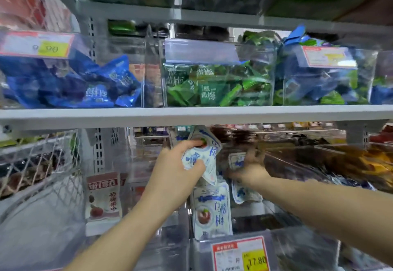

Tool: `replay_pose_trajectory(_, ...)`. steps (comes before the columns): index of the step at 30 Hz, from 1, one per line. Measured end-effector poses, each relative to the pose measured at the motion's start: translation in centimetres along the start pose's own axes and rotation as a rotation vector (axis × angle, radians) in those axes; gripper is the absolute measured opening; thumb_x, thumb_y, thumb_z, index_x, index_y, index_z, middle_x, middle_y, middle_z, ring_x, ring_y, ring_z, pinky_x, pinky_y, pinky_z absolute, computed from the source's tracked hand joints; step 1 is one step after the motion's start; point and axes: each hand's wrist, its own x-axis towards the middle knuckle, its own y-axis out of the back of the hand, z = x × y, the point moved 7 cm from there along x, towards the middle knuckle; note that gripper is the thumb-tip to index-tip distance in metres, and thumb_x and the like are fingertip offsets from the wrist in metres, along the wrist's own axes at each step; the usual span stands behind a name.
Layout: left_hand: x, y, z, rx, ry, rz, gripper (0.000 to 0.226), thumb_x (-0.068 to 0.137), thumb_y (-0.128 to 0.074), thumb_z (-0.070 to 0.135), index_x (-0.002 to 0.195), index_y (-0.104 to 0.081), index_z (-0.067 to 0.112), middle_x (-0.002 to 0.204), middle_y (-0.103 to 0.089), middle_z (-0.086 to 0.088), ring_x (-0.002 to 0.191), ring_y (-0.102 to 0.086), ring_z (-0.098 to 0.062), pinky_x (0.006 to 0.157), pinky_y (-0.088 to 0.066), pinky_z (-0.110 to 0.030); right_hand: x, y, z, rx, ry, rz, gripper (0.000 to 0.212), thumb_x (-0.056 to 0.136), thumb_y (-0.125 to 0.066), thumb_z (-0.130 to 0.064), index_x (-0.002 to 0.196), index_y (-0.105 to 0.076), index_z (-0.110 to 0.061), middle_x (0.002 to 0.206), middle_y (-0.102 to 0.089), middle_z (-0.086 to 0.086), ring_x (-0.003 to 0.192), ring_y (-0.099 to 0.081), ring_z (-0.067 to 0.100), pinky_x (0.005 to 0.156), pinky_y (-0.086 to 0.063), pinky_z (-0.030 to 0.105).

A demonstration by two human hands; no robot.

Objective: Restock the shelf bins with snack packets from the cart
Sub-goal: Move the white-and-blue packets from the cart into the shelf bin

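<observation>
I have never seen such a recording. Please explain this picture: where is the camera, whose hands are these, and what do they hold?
No machine here: a person wears one camera on the head, looking forward and down at a shop shelf. The left hand grips white-and-blue packets, fingers curled round them. The right hand reaches beside it into the lower shelf; blur hides its grip. Above, clear bins hold blue packets and green packets. A price tag sits at the bottom.

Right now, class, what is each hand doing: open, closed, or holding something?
Left hand: grips white-and-blue packets.
Right hand: too blurred to tell.
</observation>
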Motion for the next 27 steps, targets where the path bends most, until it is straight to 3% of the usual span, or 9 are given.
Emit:
replay_pose_trajectory(3, 0.3, -0.2, -0.4, -0.006, -0.018, 0.002, 0.039, 0.087, -0.064, 0.028, 0.118, -0.062, 0.052, 0.128, -0.059, 0.010, 0.088, -0.055, 0.011, 0.072, -0.033, 0.007, -2.2, 0.4, -0.9, -0.031, -0.033, 0.012, 0.139, 0.069, -0.086, -0.053, 0.156, 0.015, -0.012, 0.160, 0.006, 0.024, 0.149, -0.008, 0.042, 0.120, -0.025, 0.044)
replay_pose_trajectory(6, 0.2, -0.3, -0.4, -0.024, -0.025, 0.004, 0.040, 0.086, -0.064, 0.027, 0.118, -0.061, 0.052, 0.128, -0.059, 0.010, 0.108, -0.052, 0.009, 0.080, -0.029, 0.008, -1.3, -1.0, 0.2, -0.117, -0.034, -0.042, 0.118, 0.083, -0.077, -0.043, 0.155, 0.009, -0.008, 0.158, 0.002, 0.026, 0.148, -0.010, 0.042, 0.117, -0.025, 0.044)
replay_pose_trajectory(10, -0.2, -0.4, 0.0, -0.037, -0.037, -0.004, 0.040, 0.088, -0.064, 0.028, 0.118, -0.060, 0.054, 0.128, -0.055, 0.008, 0.100, -0.049, 0.018, 0.076, -0.029, 0.008, -0.8, -1.8, 1.2, -0.259, -0.009, -0.095, 0.080, 0.100, -0.055, -0.027, 0.156, 0.000, -0.013, 0.162, 0.001, 0.017, 0.148, -0.017, 0.035, 0.118, -0.026, 0.041)
replay_pose_trajectory(14, -0.6, -0.5, 0.7, -0.028, -0.052, 0.001, 0.041, 0.089, -0.065, 0.026, 0.123, -0.061, 0.050, 0.121, -0.050, 0.004, 0.080, -0.046, 0.028, 0.070, -0.029, 0.008, -1.7, -1.5, 2.1, -0.325, -0.033, -0.234, 0.113, 0.086, -0.075, -0.033, 0.156, 0.010, -0.009, 0.161, 0.000, 0.026, 0.147, -0.020, 0.045, 0.113, -0.035, 0.048)
replay_pose_trajectory(16, -0.8, -0.6, 0.9, -0.033, -0.051, -0.010, 0.041, 0.091, -0.064, 0.025, 0.124, -0.060, 0.049, 0.122, -0.049, 0.002, 0.072, -0.050, 0.028, 0.066, -0.034, 0.006, -2.6, -1.9, 2.5, -0.322, -0.100, -0.359, 0.132, 0.082, -0.081, -0.028, 0.152, 0.030, -0.014, 0.163, 0.003, 0.028, 0.144, -0.030, 0.044, 0.092, -0.049, 0.039)
replay_pose_trajectory(17, -0.8, -0.6, 1.0, -0.038, -0.052, -0.016, 0.041, 0.092, -0.064, 0.024, 0.125, -0.059, 0.048, 0.123, -0.049, 0.001, 0.069, -0.051, 0.029, 0.064, -0.036, 0.005, -2.7, -2.2, 2.7, -0.333, -0.120, -0.407, 0.137, 0.080, -0.083, -0.022, 0.148, 0.036, -0.017, 0.162, -0.007, 0.029, 0.140, -0.038, 0.043, 0.089, -0.051, 0.038)
replay_pose_trajectory(19, -0.8, -0.6, 1.0, -0.038, -0.055, -0.020, 0.040, 0.093, -0.063, 0.023, 0.125, -0.059, 0.047, 0.127, -0.050, 0.000, 0.069, -0.052, 0.030, 0.062, -0.037, 0.005, -3.1, -2.5, 2.5, -0.342, -0.131, -0.443, 0.139, 0.080, -0.083, -0.013, 0.145, 0.041, -0.017, 0.158, -0.025, 0.030, 0.135, -0.044, 0.043, 0.098, -0.052, 0.046)
replay_pose_trajectory(22, -0.8, -0.6, 0.9, -0.023, -0.054, -0.018, 0.039, 0.092, -0.063, 0.027, 0.123, -0.059, 0.050, 0.128, -0.052, 0.001, 0.066, -0.053, 0.025, 0.062, -0.036, 0.005, -2.7, -2.4, 2.1, -0.384, -0.109, -0.393, 0.140, 0.079, -0.084, -0.014, 0.147, 0.038, -0.015, 0.154, -0.033, 0.030, 0.132, -0.049, 0.041, 0.099, -0.051, 0.048)
replay_pose_trajectory(27, -0.9, -0.6, 1.1, -0.037, -0.051, -0.022, 0.040, 0.093, -0.063, 0.022, 0.125, -0.059, 0.046, 0.128, -0.049, -0.002, 0.069, -0.050, 0.032, 0.063, -0.036, 0.005, -1.9, -1.2, 0.9, -0.228, 0.096, -0.188, 0.128, 0.071, -0.086, -0.021, 0.155, 0.011, -0.019, 0.151, -0.030, 0.022, 0.123, -0.051, 0.036, 0.100, -0.050, 0.043)
